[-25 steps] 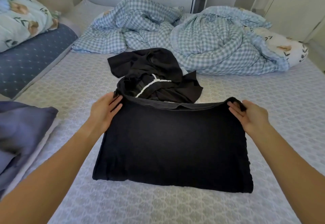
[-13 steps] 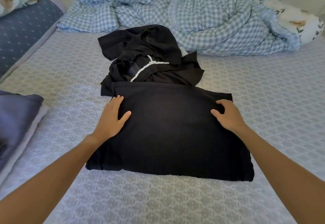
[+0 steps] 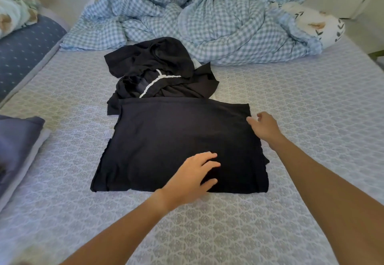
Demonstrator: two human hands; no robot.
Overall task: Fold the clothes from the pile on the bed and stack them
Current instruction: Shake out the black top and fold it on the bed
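Bedroom setting: bed (image 3: 291,119) covered by a pale patterned sheet, a rumpled blue checked duvet (image 3: 207,21) across its far side, pillows at the left edge.

Obs 1. Folded black garment (image 3: 176,140) lies flat on the sheet at centre, roughly rectangular, far edge straight. A small white label shows at its left edge. Near right corner looks uneven, with layers stepping out.

Obs 2. Pile of unfolded black clothes (image 3: 162,73) sits just behind the garment, touching or slightly overlapped by its far edge. White trim visible on 1 piece.

Obs 3. Left hand (image 3: 193,175) rests palm-down on the near right part of the garment, fingers spread, grip released, nothing clasped.

Obs 4. Right hand (image 3: 266,128) is at the garment's right edge near the far corner, fingers loosely extended and a little blurred. Grip appears released; whether the fingertips touch the cloth I cannot tell.

Judgement: the step in hand looks like the next fold, right side over toward the left, or a final smoothing.

Method notes for doing it well:
- Pin the centre line with the left palm so lower layers do not slide.
- Pinch all layers at the right edge, not only the top 1.
- Carry the edge across low and flat, match corners to the left edge.
- Tuck the stepped near right corner before pressing.
- Smooth outward from the crease.

No finished stack is in view.
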